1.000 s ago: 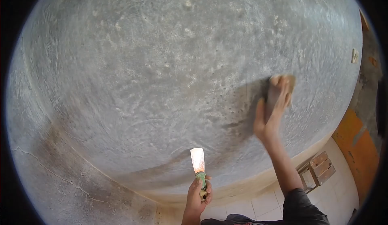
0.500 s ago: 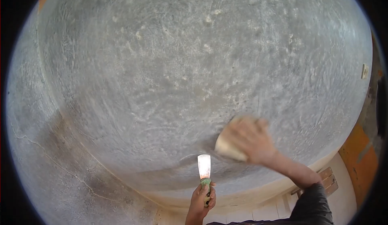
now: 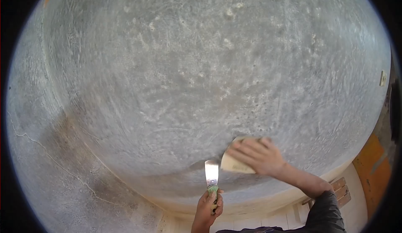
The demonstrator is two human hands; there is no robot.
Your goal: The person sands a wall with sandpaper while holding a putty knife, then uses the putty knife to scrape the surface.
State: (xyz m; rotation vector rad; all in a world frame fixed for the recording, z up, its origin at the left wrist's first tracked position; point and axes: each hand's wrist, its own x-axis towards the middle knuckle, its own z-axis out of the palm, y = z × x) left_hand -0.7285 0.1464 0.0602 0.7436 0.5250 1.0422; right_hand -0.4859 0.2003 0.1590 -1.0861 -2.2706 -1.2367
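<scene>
My left hand (image 3: pixel 207 206), low in the middle, is closed around the green handle of a putty knife (image 3: pixel 212 173). Its blade points up and reflects bright light. Over on the right, my right hand (image 3: pixel 260 155) presses a cream sheet of sandpaper (image 3: pixel 235 162) against the grey wall (image 3: pixel 201 86). The fingers lie across the sheet, and faint marks show on its lower part. The sheet's left edge is just right of the blade tip, apart from it in the picture.
A second grey wall (image 3: pixel 50 170) with a long crack meets this one at a corner on the left. Pale floor tiles (image 3: pixel 247 223) lie below. A small wooden stool (image 3: pixel 342 192) stands at lower right. A switch plate (image 3: pixel 382 78) sits at the far right.
My right hand and the sandpaper have moved down the wall and are less blurred. The left hand with the putty knife stays almost still. The view has shifted slightly.
</scene>
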